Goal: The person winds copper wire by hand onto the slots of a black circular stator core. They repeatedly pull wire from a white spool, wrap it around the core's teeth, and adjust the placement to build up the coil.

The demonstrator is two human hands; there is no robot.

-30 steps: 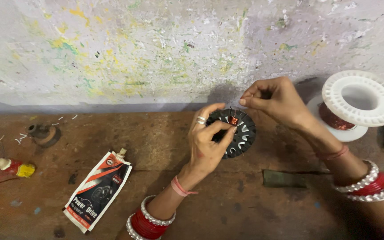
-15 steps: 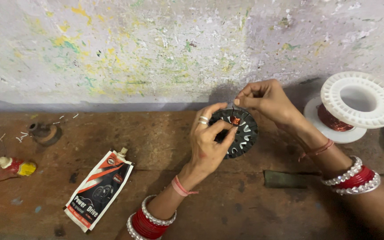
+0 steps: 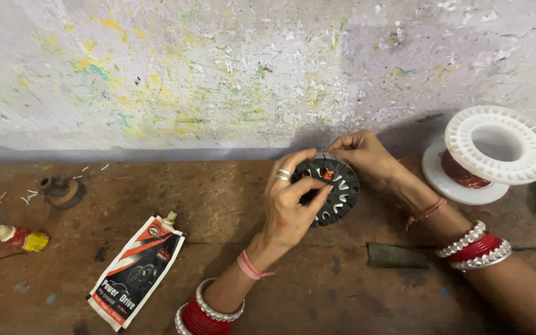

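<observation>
Head view: left hand (image 3: 293, 208) grips a dark slotted stator disc (image 3: 337, 198), thumb & fingers clamped on its left rim, holding it tilted just above the tabletop (image 3: 231, 205). Right hand (image 3: 358, 155) sits at the disc's top edge, fingertips pinched together; looks like a thin wire is pinched there, but it's too fine to be sure. A small coil of copper winding (image 3: 328, 175) shows in one slot near the top, just below those fingertips.

Step in hand, by my read: winding copper wire into the disc slots, w/ one slot filled & the rest bare. Next move prob. calls for keeping the wire taut, guiding it round the same tooth, and the left hand holding the disc steady.

Disc lies between both hands, touching both: left on its near-left side, right at the far edge.

Around: white plastic spool (image 3: 497, 152) w/ copper wire to the right, near the right forearm; a flat grease pouch (image 3: 136, 272) lies to the left, well apart; a small red-yellow tube (image 3: 20, 239) at far left; paint-spattered wall (image 3: 218, 68) behind.
</observation>
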